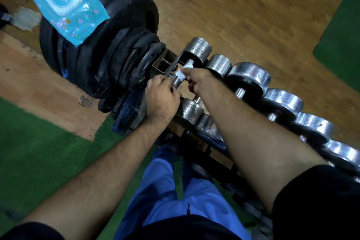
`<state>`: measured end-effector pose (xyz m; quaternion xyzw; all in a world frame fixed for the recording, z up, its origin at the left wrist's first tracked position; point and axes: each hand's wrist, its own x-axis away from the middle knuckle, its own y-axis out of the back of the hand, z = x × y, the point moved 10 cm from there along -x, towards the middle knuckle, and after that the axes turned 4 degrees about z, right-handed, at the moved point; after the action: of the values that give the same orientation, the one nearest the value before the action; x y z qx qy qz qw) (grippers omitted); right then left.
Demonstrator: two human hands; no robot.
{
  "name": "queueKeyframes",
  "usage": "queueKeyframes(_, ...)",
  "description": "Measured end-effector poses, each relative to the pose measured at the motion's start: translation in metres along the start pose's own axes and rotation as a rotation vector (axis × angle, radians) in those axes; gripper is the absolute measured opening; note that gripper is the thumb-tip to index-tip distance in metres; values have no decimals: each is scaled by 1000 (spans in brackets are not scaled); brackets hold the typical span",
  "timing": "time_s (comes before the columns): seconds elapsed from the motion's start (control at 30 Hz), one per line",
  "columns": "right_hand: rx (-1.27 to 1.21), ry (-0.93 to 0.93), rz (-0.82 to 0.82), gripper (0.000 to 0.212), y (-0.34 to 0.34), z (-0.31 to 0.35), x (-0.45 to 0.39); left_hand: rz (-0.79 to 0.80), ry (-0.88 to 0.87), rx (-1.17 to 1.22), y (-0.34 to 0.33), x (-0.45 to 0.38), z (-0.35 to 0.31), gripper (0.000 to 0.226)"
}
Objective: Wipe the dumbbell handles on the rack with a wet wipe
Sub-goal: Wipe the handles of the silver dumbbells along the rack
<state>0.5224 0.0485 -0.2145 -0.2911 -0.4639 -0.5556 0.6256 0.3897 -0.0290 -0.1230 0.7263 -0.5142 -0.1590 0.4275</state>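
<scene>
Wooden floor (243, 6) lies open beyond the rack (165, 62); right hand (196, 81) pinches the wipe (180, 75) around a dumbbell handle (175, 83), left hand (162, 99) seemingly gripping it, fingers hidden.

White wet wipe (180, 75), shiny silver dumbbells (248, 76), black weight plates (116, 25), light-blue wipes pack (64, 4) with pink dots, green mat (39, 152), blue trousers (175, 191).
</scene>
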Motion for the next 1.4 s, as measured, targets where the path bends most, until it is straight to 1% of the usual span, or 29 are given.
queueKeyframes(0.03,-95,8,-50,16,2,2,-4,10,-6,-2,-2,-4,-3,29)
queueKeyframes(0.1,-162,42,-131,23,6,5,-10,42,-12,-4,-6,-12,-5,28)
queueKeyframes(0.17,-138,103,-213,33,18,11,-9,74,-23,-21,-13,-16,-5,26)
queueKeyframes(0.2,-125,138,-242,34,21,15,-10,87,-28,-31,-17,-17,-6,26)
queueKeyframes(0.3,-61,207,-256,32,13,22,-4,99,-25,-18,-21,-17,-3,31)
queueKeyframes(0.33,-37,204,-263,30,9,20,-2,88,-28,4,-21,-15,-2,32)
queueKeyframes(0.4,-58,208,-213,18,3,11,0,39,-19,80,-16,-9,3,30)
queueKeyframes(0.47,-154,192,-116,20,2,4,-3,-5,37,132,-11,-2,13,36)
queueKeyframes(0.53,-298,152,-68,17,7,2,-6,-2,79,138,-11,3,21,46)
queueKeyframes(0.67,-500,83,-7,14,-14,-6,-7,30,60,110,-13,3,23,50)
queueKeyframes(0.73,-462,98,37,12,-22,-9,-4,33,46,106,-13,3,24,51)
queueKeyframes(0.8,-342,124,64,12,-16,-7,-3,31,35,104,-13,3,23,51)
queueKeyframes(0.87,-221,141,30,13,-8,-5,-1,27,35,102,-12,3,23,50)
queueKeyframes(0.9,-200,151,-7,11,-7,-6,0,27,35,104,-12,3,22,50)
queueKeyframes(0.97,-227,172,-80,9,-9,-9,2,27,29,110,-11,4,21,49)
queueKeyframes(1.03,-263,133,-103,16,-11,-14,-2,24,23,122,-10,4,21,47)
queueKeyframes(1.07,-286,80,-58,19,-12,-17,-4,26,27,131,-11,4,22,47)
queueKeyframes(1.13,-356,-40,146,19,-22,-22,-13,24,38,141,-10,2,23,48)
queueKeyframes(1.2,-334,-100,331,18,-32,-23,-17,23,32,152,-9,1,25,48)
queueKeyframes(1.27,-212,-90,384,23,-37,-24,-17,30,23,164,-10,1,26,48)
queueKeyframes(1.33,-141,-123,399,19,-40,-25,-13,33,18,169,-10,0,27,48)
queueKeyframes(1.4,-185,-169,396,17,-35,-25,-8,31,22,169,-9,0,28,48)
